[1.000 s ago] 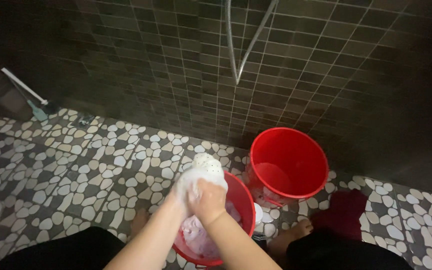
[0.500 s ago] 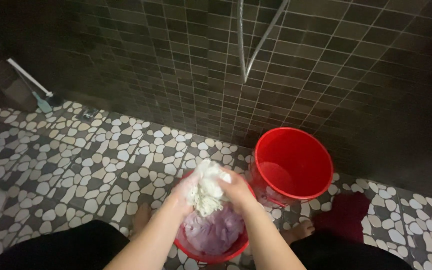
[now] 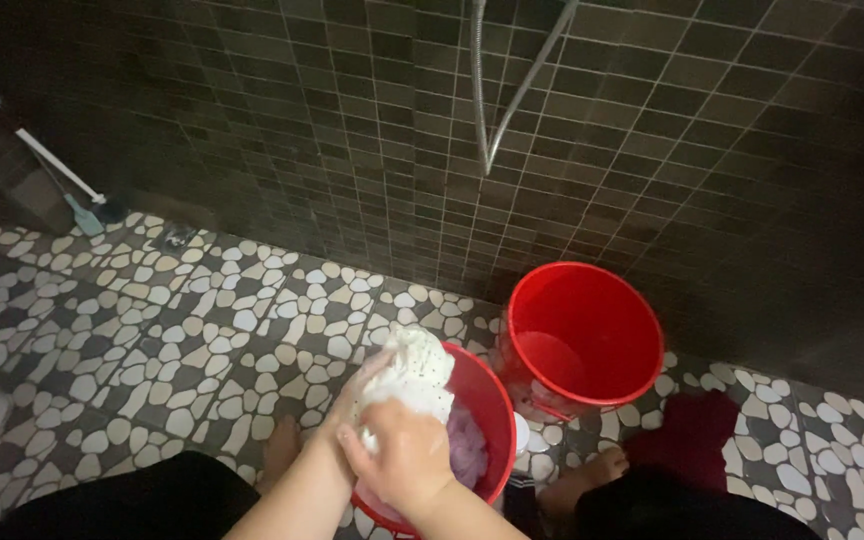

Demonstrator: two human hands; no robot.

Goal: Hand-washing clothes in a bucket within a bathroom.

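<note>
Fingers of right hand [image 3: 407,455] and left hand [image 3: 352,395] clenched on white cloth [image 3: 414,365], held above near red bucket [image 3: 487,400] so drips land inside.

A second red bucket [image 3: 584,335] stands against the dark tiled wall [image 3: 352,130], on a pebble-patterned floor [image 3: 152,330]. A shower hose [image 3: 480,90] hangs down the wall. A dark red cloth [image 3: 692,435] lies right; a long-handled tool [image 3: 57,180] leans far left.
</note>
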